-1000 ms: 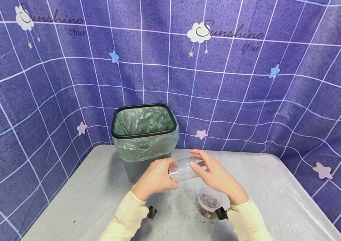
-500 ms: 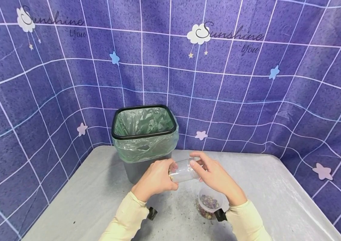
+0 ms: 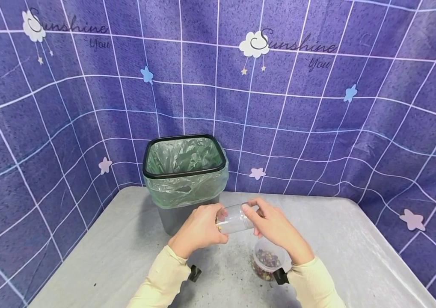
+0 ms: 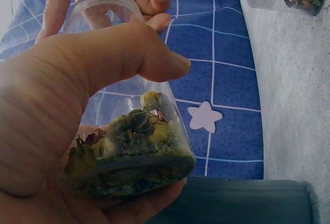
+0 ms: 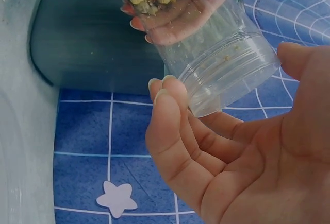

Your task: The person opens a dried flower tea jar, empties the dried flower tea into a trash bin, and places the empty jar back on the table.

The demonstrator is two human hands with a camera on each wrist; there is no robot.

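Note:
A clear plastic jar (image 3: 231,220) lies tilted nearly sideways between the two hands above the table. My left hand (image 3: 201,224) grips its base end, thumb across the wall. Inside, dried yellowish flower buds (image 4: 139,136) are heaped near the base, as the left wrist view shows. At the other end, my right hand (image 3: 271,220) curls round the clear ridged lid (image 5: 232,74), with thumb on one side and fingertips on the other. A few small crumbs cling inside near that lid.
A second jar (image 3: 268,261) of dried buds stands below the right wrist. A grey bin (image 3: 167,220) with a green liner (image 3: 187,190) stands just behind the left hand. Dark crumbs dot the grey table (image 3: 106,256); a purple curtain (image 3: 210,98) hangs behind.
My right hand's fingers, more spread before, have drawn in round the lid end of the jar. The left hand and the jar stay almost where they were.

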